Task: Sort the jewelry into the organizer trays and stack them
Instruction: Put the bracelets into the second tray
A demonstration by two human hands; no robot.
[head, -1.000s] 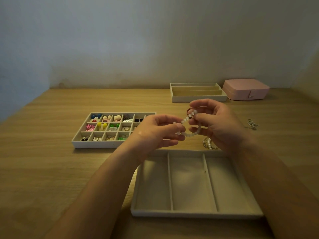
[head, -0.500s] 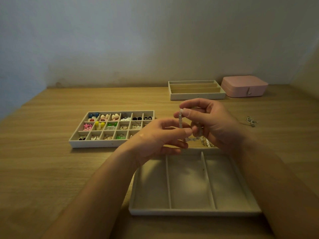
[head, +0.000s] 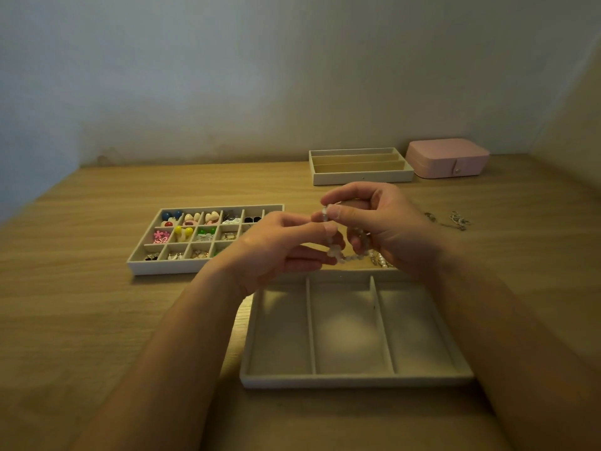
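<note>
Bracelet of pale beads is held up off the bench, near the far rim of the three-slot tray. The lower beads are pinched in the left hand grip, and the upper end is pinched in the right hand grip. A pearly piece can be seen on the bench just behind, and the grid tray of earrings is parked off to the left.

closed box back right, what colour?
Pink. The box shows a small snap tab on its front, clearest in the head view, beside the beige tray.
</note>
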